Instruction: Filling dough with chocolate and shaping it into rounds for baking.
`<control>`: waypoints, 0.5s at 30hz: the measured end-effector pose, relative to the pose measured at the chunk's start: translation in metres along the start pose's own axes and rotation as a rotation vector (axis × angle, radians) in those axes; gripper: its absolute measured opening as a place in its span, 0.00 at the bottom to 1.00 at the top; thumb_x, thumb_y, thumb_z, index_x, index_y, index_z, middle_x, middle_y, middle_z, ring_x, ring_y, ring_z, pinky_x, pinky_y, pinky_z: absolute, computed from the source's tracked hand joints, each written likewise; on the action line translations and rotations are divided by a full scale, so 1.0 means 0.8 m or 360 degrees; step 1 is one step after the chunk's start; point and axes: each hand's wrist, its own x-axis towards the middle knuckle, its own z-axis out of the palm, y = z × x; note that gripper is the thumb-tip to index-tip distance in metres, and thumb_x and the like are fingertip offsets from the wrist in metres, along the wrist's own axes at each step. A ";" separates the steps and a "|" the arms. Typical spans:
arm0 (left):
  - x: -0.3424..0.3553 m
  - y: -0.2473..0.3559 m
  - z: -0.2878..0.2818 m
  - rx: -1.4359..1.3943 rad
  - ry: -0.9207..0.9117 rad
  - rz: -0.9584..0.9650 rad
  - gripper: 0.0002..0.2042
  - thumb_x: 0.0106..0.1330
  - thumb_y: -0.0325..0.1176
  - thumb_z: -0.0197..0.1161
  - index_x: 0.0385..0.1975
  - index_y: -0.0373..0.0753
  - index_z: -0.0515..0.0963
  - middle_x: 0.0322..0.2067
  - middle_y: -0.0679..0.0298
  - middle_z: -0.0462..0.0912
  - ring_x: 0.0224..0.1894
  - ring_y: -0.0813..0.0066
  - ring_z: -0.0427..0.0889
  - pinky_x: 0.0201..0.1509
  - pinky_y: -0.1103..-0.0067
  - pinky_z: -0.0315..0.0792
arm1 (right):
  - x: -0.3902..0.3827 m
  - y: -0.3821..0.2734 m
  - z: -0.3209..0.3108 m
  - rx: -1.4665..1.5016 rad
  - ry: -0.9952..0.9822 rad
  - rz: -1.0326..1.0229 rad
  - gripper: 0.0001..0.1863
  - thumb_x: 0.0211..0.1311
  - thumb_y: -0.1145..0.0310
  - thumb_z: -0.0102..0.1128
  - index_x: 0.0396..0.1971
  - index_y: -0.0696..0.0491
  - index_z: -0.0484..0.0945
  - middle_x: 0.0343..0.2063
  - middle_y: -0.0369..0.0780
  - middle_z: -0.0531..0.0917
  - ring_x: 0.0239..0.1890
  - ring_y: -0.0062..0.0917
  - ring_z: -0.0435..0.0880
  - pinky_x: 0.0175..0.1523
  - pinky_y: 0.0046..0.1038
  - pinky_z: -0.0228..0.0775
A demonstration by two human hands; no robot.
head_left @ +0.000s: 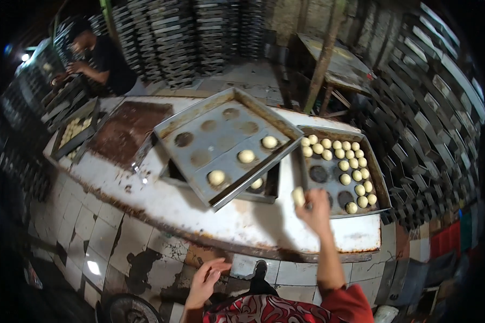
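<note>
My right hand (316, 209) grips a pale dough ball (298, 197) above the white tabletop, just left of the right metal tray. That right tray (382, 185) holds many round dough balls, mostly along its far and right sides. My left hand (207, 277) hangs empty over the floor in front of the table, fingers apart. In the middle, a worn metal tray (202, 156) lies askew on top of another tray (264, 195). Three dough balls sit in the upper tray, one of them a ball (246, 156) near its middle. Another ball shows in the lower tray.
The long white table (221, 212) has a rusty front edge. A brown board (132, 129) and another tray of dough (76, 132) lie at its left. A person (105, 62) in dark clothes works at far left. Tall stacks of trays (167, 40) stand behind, more at right.
</note>
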 end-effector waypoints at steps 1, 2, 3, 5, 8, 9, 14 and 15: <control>-0.003 0.009 0.010 -0.0431 0.0024 -0.0025 0.19 0.69 0.36 0.46 0.54 0.30 0.64 0.47 0.51 0.75 0.53 0.57 0.73 0.60 0.64 0.63 | -0.033 -0.061 0.012 0.0146 0.0077 -0.0216 0.16 0.35 0.69 0.69 0.22 0.54 0.70 0.21 0.41 0.71 0.28 0.39 0.67 0.35 0.38 0.59; -0.008 0.018 0.012 -0.0854 0.0046 -0.0051 0.22 0.71 0.42 0.43 0.53 0.28 0.64 0.49 0.49 0.74 0.55 0.56 0.71 0.62 0.62 0.61 | -0.069 -0.125 0.030 0.0430 -0.0146 -0.0175 0.15 0.36 0.69 0.68 0.21 0.53 0.70 0.22 0.41 0.72 0.28 0.39 0.68 0.34 0.37 0.59; -0.016 0.012 -0.002 -0.1067 0.0107 -0.0191 0.22 0.71 0.44 0.41 0.52 0.29 0.65 0.53 0.48 0.70 0.57 0.56 0.69 0.62 0.63 0.61 | -0.105 -0.179 0.059 0.0309 -0.0479 -0.0262 0.13 0.37 0.68 0.66 0.25 0.53 0.72 0.25 0.43 0.74 0.32 0.40 0.71 0.37 0.39 0.62; -0.042 -0.013 -0.049 -0.1026 0.0369 -0.0336 0.17 0.70 0.36 0.45 0.50 0.28 0.66 0.49 0.48 0.74 0.51 0.56 0.74 0.58 0.65 0.67 | -0.160 -0.262 0.089 0.0440 -0.1000 -0.0727 0.11 0.46 0.69 0.62 0.30 0.56 0.74 0.32 0.44 0.77 0.40 0.42 0.72 0.44 0.38 0.65; -0.087 0.018 -0.104 -0.1280 0.0580 -0.0198 0.13 0.67 0.27 0.48 0.48 0.27 0.69 0.43 0.55 0.77 0.44 0.69 0.78 0.49 0.77 0.72 | -0.154 -0.321 0.095 0.1334 -0.1973 -0.0905 0.06 0.55 0.72 0.58 0.33 0.56 0.77 0.32 0.43 0.79 0.40 0.36 0.77 0.47 0.34 0.68; -0.094 0.009 -0.120 -0.1116 0.0732 -0.0081 0.12 0.67 0.27 0.48 0.47 0.28 0.70 0.43 0.56 0.77 0.44 0.70 0.77 0.49 0.78 0.71 | -0.141 -0.348 0.091 0.1460 -0.1920 -0.0607 0.07 0.57 0.69 0.59 0.32 0.57 0.77 0.31 0.42 0.80 0.34 0.31 0.79 0.42 0.32 0.70; -0.092 -0.091 -0.180 -0.1004 0.0581 0.0667 0.18 0.58 0.26 0.54 0.49 0.30 0.70 0.44 0.56 0.77 0.48 0.69 0.76 0.52 0.78 0.69 | -0.093 -0.422 0.262 0.1879 -0.1095 0.0315 0.14 0.66 0.64 0.47 0.28 0.59 0.74 0.25 0.38 0.77 0.27 0.25 0.74 0.37 0.27 0.68; -0.074 -0.034 -0.185 -0.1404 0.0532 0.0436 0.19 0.57 0.25 0.53 0.51 0.30 0.68 0.47 0.55 0.76 0.51 0.67 0.75 0.54 0.76 0.69 | -0.063 -0.411 0.301 0.1876 -0.1208 0.0688 0.16 0.68 0.61 0.45 0.30 0.59 0.74 0.23 0.34 0.77 0.28 0.21 0.74 0.37 0.26 0.69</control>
